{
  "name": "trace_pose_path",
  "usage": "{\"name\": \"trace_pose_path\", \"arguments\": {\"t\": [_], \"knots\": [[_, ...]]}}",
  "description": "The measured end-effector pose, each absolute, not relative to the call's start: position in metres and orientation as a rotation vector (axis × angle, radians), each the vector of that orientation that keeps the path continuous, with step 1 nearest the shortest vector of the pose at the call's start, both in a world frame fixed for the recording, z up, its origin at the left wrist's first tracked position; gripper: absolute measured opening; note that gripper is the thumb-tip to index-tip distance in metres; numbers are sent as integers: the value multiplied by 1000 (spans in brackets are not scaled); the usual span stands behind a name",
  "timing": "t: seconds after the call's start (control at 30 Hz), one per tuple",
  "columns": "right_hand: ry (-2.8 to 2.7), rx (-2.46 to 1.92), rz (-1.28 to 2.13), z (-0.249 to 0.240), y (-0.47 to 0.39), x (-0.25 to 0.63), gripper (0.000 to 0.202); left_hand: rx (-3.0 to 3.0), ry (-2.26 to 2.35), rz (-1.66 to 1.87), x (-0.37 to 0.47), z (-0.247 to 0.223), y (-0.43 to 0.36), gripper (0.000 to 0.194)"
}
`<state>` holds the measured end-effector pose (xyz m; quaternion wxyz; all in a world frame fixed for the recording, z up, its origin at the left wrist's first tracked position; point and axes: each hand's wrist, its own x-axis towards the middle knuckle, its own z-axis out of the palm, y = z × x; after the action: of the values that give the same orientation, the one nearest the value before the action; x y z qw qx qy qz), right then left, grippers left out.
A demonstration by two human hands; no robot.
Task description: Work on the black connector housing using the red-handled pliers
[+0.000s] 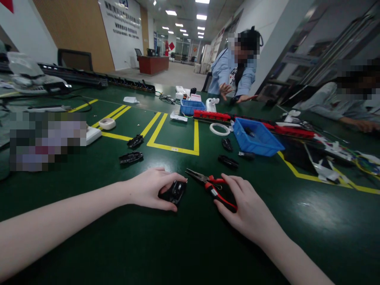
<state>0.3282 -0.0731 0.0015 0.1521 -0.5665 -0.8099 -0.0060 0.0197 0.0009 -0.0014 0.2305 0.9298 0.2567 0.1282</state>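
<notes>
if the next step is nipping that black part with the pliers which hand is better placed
Probably the right hand: it holds the red-handled pliers, their tips close to the black part. The left hand is occupied holding that part.

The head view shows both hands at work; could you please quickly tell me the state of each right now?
Left hand: closed, holding a small black part.
Right hand: closed, holding red-handled pliers.
</notes>
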Motion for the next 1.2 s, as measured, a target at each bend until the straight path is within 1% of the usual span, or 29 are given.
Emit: {"name": "trace_pose_path", "arguments": {"t": [0.23,0.37,0.5,0.57,0.67,0.73,0.83,0.93,1.0,1.2], "knots": [[-2405,-1647,-171,2,-76,325,54,2552,691,361,19,-2,1,67],[-2415,-1656,-194,1,-77,325,47,2547,689,329,19,-1,3,66],[-2381,-1650,-166,0,-71,326,44,2547,692,323,19,0,3,66],[-2338,-1669,-109,0,-68,327,47,2574,719,341,19,1,1,68],[-2273,-1722,-31,-1,-64,329,57,2605,816,370,19,4,-3,74],[-2251,-1722,-27,-3,-64,330,59,2600,882,396,19,6,-4,76],[-2247,-1692,-43,-7,-64,331,55,2623,858,476,19,7,-4,75],[-2241,-1645,-42,-9,-64,330,50,2645,762,523,19,7,-4,71],[-2217,-1609,-50,-8,-64,330,45,2632,718,512,19,6,-3,69],[-2198,-1452,-72,-3,-68,331,37,2611,615,390,21,1,3,75]]}}
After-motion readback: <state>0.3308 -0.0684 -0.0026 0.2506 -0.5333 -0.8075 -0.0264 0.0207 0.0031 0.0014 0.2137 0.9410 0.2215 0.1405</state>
